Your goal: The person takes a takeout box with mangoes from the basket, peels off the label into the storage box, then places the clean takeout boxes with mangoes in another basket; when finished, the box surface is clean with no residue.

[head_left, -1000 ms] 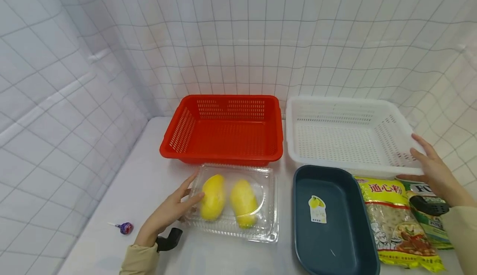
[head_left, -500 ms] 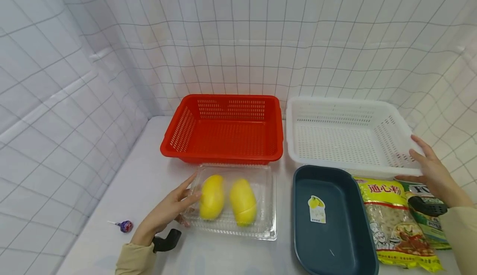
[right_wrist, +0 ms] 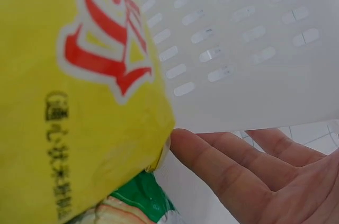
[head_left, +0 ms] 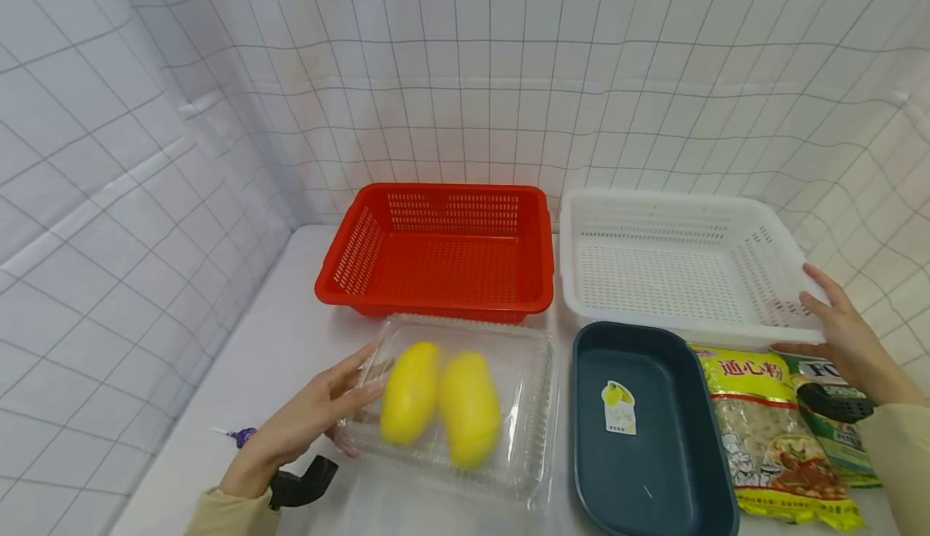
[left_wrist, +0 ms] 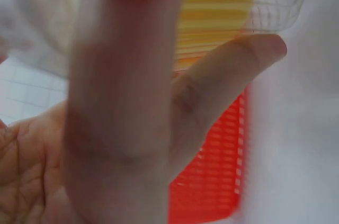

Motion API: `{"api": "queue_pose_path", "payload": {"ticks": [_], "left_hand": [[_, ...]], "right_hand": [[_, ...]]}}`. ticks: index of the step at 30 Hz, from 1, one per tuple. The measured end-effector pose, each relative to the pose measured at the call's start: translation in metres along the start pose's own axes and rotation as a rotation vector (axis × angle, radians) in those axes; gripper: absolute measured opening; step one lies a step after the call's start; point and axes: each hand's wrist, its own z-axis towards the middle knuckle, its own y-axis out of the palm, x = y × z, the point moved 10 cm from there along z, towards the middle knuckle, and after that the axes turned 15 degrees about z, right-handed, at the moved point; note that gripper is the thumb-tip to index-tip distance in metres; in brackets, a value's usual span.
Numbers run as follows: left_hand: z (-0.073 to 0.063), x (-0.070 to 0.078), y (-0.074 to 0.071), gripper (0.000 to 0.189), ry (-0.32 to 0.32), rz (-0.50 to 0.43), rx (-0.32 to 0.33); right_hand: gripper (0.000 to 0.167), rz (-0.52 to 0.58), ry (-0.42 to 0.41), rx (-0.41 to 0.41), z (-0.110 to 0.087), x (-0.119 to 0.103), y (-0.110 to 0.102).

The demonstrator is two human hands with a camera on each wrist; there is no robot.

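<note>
My left hand (head_left: 298, 423) grips the left edge of a clear plastic box (head_left: 519, 407), thumb on top and fingers beneath. Inside it lie two yellow mangoes (head_left: 471, 411), side by side. In the left wrist view the box (left_wrist: 275, 12) is above my fingers, off the table. Over at the right, my right hand (head_left: 850, 342) touches the right front corner of the white basket (head_left: 654, 278) with its fingers spread and nearly straight. Close to that hand are a yellow pasta bag (head_left: 770, 439) and a green packet (head_left: 835, 415), partly covered by the bag and the wrist.
Behind the box stands a red basket (head_left: 436, 274). A dark blue tray (head_left: 654, 447) with a sticker lies between the box and the pasta bag. On the left a lollipop (head_left: 243, 437) is partly hidden by my left wrist. White gridded cloth hangs at the back and sides.
My left hand has moved slightly left and toward me. The box has risen and tilted, and the mangoes inside have slid closer together. The right hand has stayed put.
</note>
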Motion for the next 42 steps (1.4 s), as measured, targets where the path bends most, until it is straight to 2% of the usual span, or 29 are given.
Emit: {"api": "queue_pose_path", "payload": {"ticks": [4,8,13,19,24,28,30,37,42], "left_hand": [[-0.003,0.024,-0.005,0.064,0.081,0.025,-0.012],[0.0,0.046,-0.013,0.065,0.115,0.044,0.006],[0.012,0.067,-0.02,0.066,0.149,0.053,0.033],[0.036,0.085,-0.026,0.065,0.159,0.036,0.075],[0.066,0.095,-0.033,0.067,0.138,0.053,0.135],[0.1,0.103,-0.036,0.07,0.104,0.131,0.18],[0.119,0.107,-0.036,0.072,0.1,0.132,0.188],[0.171,0.127,-0.032,0.073,0.127,0.001,0.174],[0.202,0.148,-0.018,0.068,0.176,-0.087,0.128]], "right_hand": [[0.061,-0.002,0.004,-0.01,-0.002,0.0,0.002],[0.061,-0.006,-0.002,-0.019,-0.004,-0.003,0.004],[0.061,0.015,0.004,-0.039,-0.004,-0.006,0.008],[0.061,0.119,0.024,-0.069,-0.004,-0.005,0.013],[0.061,0.137,0.037,-0.062,-0.003,-0.006,0.014],[0.061,0.146,0.046,-0.056,-0.006,-0.007,0.013],[0.061,0.134,0.049,-0.06,-0.007,-0.007,0.013],[0.06,0.064,0.044,-0.043,-0.006,-0.007,0.011],[0.06,0.061,0.034,-0.049,-0.006,-0.008,0.012]]}}
